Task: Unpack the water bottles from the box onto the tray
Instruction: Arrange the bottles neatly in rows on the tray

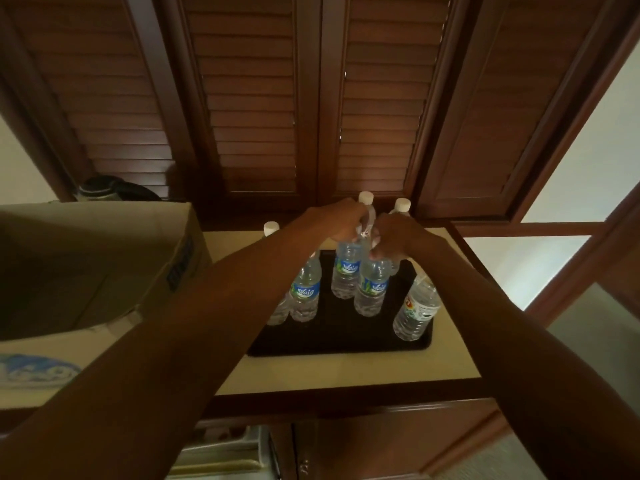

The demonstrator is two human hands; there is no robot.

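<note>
Several water bottles (pixel 304 292) are already stood on the black tray (pixel 332 344), two more being gripped at their tops by the left hand (pixel 341 220) and right hand (pixel 394 237), while the box (pixel 104 258) left of the tray possibly holds more.

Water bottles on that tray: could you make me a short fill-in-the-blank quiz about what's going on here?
1. The water bottles stand on a tray whose colour is ____.
2. The caps on the bottles are ____.
3. The cardboard box sits to the ____ of the tray.
4. The left hand and right hand meet over the ____ of the bottles.

Missing words: black; white; left; tops
</note>
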